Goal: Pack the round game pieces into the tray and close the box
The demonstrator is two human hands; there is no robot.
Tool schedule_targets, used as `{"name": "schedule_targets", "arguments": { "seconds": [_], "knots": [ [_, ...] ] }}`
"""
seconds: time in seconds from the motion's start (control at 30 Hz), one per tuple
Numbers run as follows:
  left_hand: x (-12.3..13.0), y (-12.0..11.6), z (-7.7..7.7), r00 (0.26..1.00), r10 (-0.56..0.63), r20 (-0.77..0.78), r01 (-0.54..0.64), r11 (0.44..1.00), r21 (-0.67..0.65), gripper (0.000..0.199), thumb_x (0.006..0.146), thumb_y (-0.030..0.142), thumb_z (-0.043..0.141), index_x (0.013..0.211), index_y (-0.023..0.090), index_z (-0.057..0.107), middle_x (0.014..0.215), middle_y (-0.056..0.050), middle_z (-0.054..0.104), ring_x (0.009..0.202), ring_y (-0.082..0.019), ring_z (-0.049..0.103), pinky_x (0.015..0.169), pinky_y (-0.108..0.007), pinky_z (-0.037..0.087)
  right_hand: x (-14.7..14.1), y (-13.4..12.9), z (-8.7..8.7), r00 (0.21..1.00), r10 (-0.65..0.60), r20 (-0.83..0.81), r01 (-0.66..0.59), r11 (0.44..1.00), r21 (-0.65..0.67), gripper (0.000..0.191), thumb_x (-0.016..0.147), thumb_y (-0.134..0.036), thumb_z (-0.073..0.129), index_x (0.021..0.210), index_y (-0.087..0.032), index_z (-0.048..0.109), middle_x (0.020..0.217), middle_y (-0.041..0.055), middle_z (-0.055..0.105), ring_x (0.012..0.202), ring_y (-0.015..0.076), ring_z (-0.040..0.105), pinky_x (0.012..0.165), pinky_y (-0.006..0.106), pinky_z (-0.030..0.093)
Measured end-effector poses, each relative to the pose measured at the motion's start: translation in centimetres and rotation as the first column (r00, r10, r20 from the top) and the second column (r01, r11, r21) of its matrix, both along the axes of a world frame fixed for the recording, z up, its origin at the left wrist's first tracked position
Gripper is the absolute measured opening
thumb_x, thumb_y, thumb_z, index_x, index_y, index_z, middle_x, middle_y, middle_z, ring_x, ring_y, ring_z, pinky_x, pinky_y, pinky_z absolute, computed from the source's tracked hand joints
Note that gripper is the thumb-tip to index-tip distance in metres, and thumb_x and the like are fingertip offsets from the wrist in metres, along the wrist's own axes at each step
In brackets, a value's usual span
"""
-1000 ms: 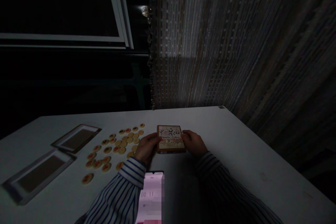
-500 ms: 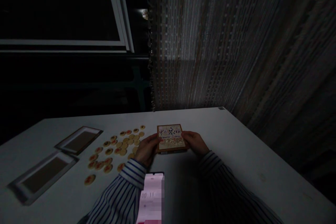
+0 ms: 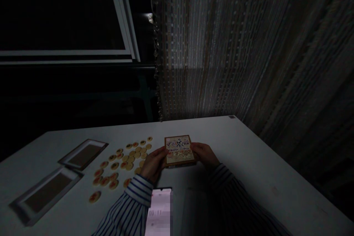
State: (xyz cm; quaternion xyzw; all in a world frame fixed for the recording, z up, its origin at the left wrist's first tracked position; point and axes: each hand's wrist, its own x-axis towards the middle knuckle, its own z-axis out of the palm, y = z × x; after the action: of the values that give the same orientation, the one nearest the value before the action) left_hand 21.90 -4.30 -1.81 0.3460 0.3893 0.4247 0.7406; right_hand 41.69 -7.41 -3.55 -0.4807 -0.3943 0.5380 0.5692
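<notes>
My left hand (image 3: 153, 163) and my right hand (image 3: 205, 154) hold a small flat Chinese chess box (image 3: 179, 158) by its left and right sides. Its top bears large dark characters and the printed words "Chinese chess", inside a brownish-gold border. The fingers under the box are hidden. Close to my left hand, several round wooden chess pieces (image 3: 129, 166) lie scattered, some with red or dark characters and some blank side up. Whether the box rests on the table or is slightly raised, I cannot tell.
On the left lie two shallow rectangular trays or box halves, one brown-edged (image 3: 63, 161) and one pale-edged (image 3: 30, 218). A lit phone (image 3: 159, 210) showing a timer lies near my left forearm. The white table (image 3: 249, 177) backs onto a string curtain (image 3: 210, 62). The room is dim.
The whole view has shifted slightly, with everything a little lower in the picture. Both hands keep their hold on the chess box, which looks slightly turned. The pieces and trays stay put.
</notes>
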Motion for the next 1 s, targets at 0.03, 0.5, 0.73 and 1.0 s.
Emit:
{"name": "schedule_targets", "arguments": {
  "seconds": [0.03, 0.5, 0.73, 1.0],
  "knots": [
    [0.0, 0.0, 0.0, 1.0, 0.006, -0.012, -0.006, 1.0, -0.002, 0.03, 0.07, 0.013, 0.064, 0.1, 0.011, 0.06, 0.092, -0.012, 0.068, 0.079, -0.02, 0.065, 0.07, -0.028, 0.054, 0.0, -0.1, 0.1, 1.0, 0.007, -0.008, -0.007, 1.0, 0.005, 0.036, 0.064, -0.038, 0.062, 0.089, -0.011, 0.063, 0.081, 0.0073, 0.069, 0.075, 0.0213, 0.065, 0.074, 0.035, 0.05],
    [-0.5, 0.2, -0.7, 0.996, -0.049, 0.079, 0.049, 0.999, 0.002, 0.035, 0.069, 0.016, 0.064, 0.103, 0.01, 0.06, 0.094, -0.013, 0.068, 0.084, -0.021, 0.064, 0.077, -0.033, 0.052, 0.2, -0.3, 0.4, 1.0, 0.025, 0.002, -0.025, 1.0, -0.007, 0.045, 0.059, -0.043, 0.068, 0.09, -0.01, 0.065, 0.083, 0.0082, 0.069, 0.081, 0.0253, 0.063, 0.077, 0.04, 0.048],
    [-0.3, 0.2, 0.2, 0.997, -0.057, 0.057, 0.058, 0.998, -0.012, 0.031, 0.071, 0.013, 0.062, 0.101, 0.008, 0.061, 0.092, -0.013, 0.068, 0.084, -0.022, 0.064, 0.076, -0.033, 0.053, 0.3, -0.3, 0.5, 0.999, 0.018, -0.048, -0.017, 1.0, 0.011, 0.041, 0.06, -0.041, 0.068, 0.088, -0.012, 0.066, 0.081, 0.0069, 0.069, 0.076, 0.024, 0.064, 0.079, 0.04, 0.047],
    [-0.4, 0.7, 0.9, 0.996, -0.076, 0.036, 0.076, 0.997, 0.01, 0.026, 0.068, 0.013, 0.062, 0.094, 0.007, 0.063, 0.086, -0.012, 0.069, 0.079, -0.021, 0.065, 0.077, -0.033, 0.051, 0.4, -0.2, 0.5, 0.999, 0.032, -0.011, -0.032, 0.999, -0.012, 0.047, 0.057, -0.045, 0.068, 0.09, -0.011, 0.065, 0.084, 0.0081, 0.069, 0.08, 0.0242, 0.063, 0.078, 0.039, 0.047]
  ]
}}
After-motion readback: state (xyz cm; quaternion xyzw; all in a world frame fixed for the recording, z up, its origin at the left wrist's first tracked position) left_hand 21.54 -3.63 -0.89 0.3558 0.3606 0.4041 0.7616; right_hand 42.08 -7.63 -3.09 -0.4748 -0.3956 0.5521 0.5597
